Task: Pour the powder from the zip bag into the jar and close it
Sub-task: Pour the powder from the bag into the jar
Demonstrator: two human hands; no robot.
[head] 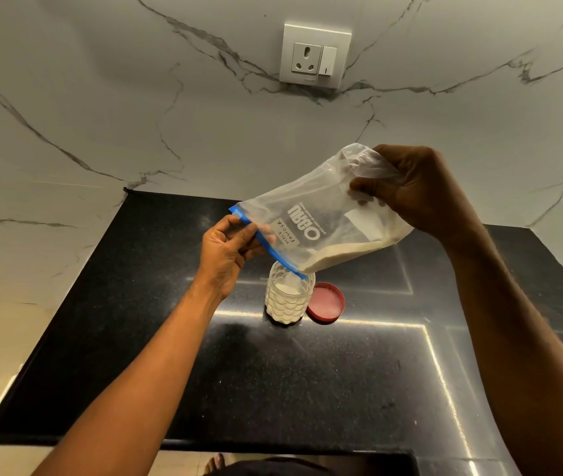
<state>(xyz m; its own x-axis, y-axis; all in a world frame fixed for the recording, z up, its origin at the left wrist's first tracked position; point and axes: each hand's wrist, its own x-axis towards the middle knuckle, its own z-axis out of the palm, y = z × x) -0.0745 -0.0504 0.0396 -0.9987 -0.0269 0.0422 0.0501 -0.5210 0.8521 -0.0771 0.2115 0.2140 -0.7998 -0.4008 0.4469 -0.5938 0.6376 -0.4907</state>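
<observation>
At frame centre, the left hand (228, 249) pinches the zip bag (321, 218) at its blue seal, the right hand (421, 190) grips its raised bottom. Powder (342, 254) slides into the jar (288, 297) on the bench (204, 372); best keep the low corner inside the rim, tilting gently.

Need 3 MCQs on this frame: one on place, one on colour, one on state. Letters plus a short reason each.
1. Where does the lid lie?
A. On the jar
B. On the counter to the right of the jar
C. In the left hand

2. What colour is the bag's zip strip?
A. Blue
B. Green
C. Yellow

3. What state is the jar in?
A. Empty and closed
B. Open and partly filled with powder
C. Tipped on its side

Answers:
1 B: the red lid lies on the black counter, close beside the jar on its right.
2 A: the zip strip along the mouth of the bag is blue; the left hand pinches it, while the right hand holds the bag's raised bottom.
3 B: the jar stands upright with no lid, white powder showing inside.
</observation>
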